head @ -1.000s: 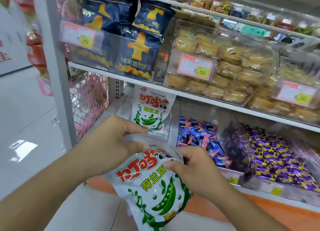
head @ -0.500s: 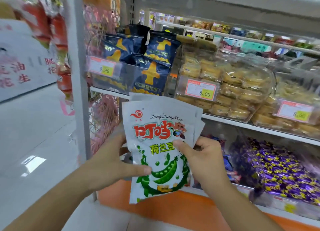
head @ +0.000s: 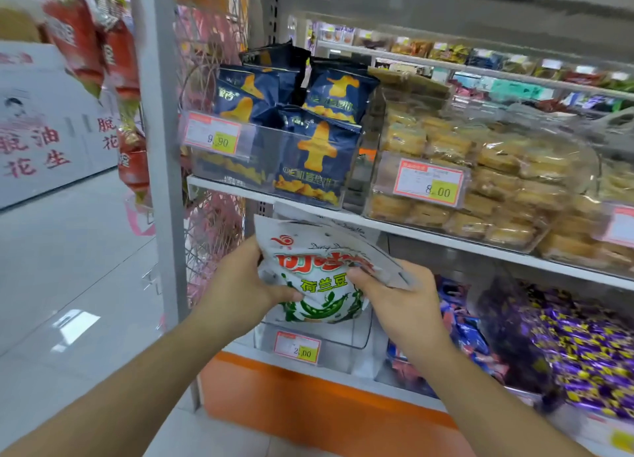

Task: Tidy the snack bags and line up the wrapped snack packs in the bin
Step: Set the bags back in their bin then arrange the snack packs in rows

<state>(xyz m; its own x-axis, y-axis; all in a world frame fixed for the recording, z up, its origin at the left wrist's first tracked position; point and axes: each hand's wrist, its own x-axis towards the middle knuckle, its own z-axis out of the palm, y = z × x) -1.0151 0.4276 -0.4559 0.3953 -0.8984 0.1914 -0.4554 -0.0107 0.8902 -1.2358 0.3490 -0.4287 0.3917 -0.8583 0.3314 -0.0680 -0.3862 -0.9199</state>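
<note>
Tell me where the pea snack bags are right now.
Both hands hold the pea snack bags low in the middle of the head view, over the clear bin below the dark blue bags.

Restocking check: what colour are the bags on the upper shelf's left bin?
Dark navy bags with yellow-orange snack shapes, head view.

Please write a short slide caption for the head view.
Both hands lower white pea-snack bags into a clear bin.

White pea snack bags [head: 319,278], stacked, tilted over clear bin [head: 343,340].
</note>
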